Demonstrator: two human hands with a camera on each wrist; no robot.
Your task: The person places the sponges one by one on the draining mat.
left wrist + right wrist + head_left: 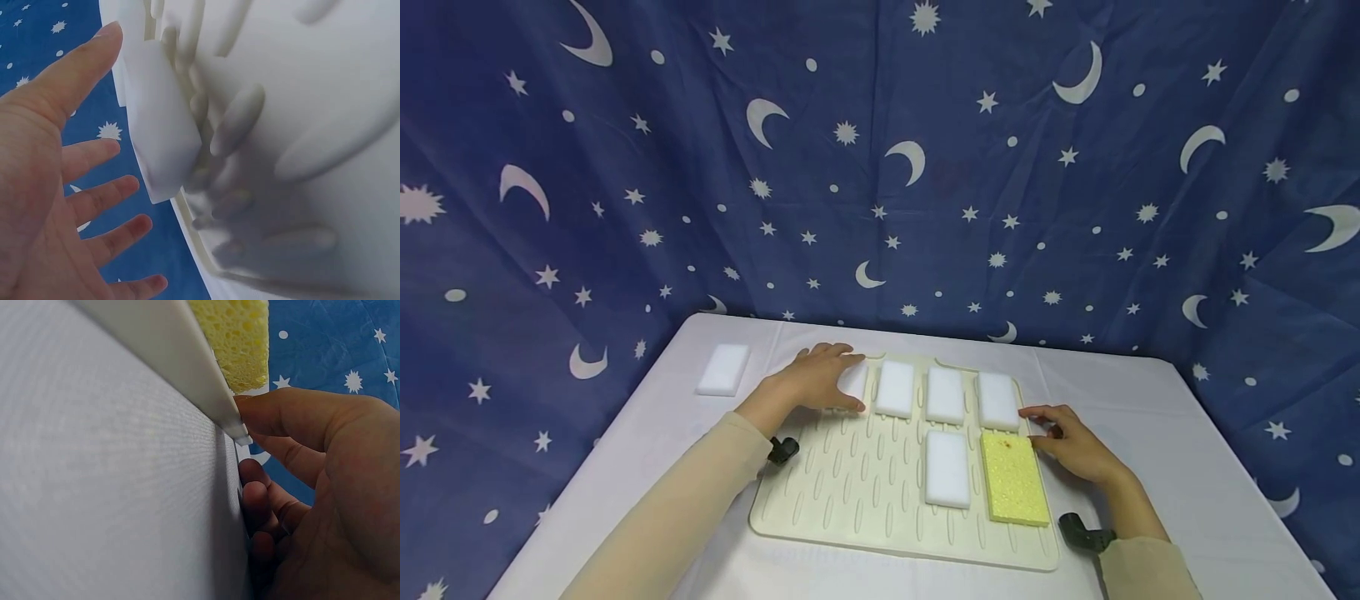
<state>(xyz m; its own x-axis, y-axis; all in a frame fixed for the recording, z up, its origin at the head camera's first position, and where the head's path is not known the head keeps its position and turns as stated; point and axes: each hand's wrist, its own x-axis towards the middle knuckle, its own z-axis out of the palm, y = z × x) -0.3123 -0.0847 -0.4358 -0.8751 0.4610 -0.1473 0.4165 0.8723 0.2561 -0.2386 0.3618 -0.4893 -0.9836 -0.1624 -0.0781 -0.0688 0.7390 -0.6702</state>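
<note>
A cream ridged mat (880,533) lies on the table, with white sponge blocks in a back row. My left hand (820,379) is over the row's leftmost white sponge (853,382), partly covering it; in the left wrist view the spread hand (81,206) is beside that sponge (159,125). At the mat's right edge, my right hand (1075,442) has its fingertips by the rightmost white sponge (998,402) and its thumb near a yellow sponge (1015,479). In the right wrist view, the thumb (281,412) touches the mat's rim (187,356), other fingers loosely bent.
Another white sponge (946,468) lies left of the yellow one, in a front row. Two more (895,388) stand mid-row at the back. A separate white sponge (724,370) is on the white tablecloth (1150,433), left of the mat. A blue star-patterned curtain (880,167) hangs behind.
</note>
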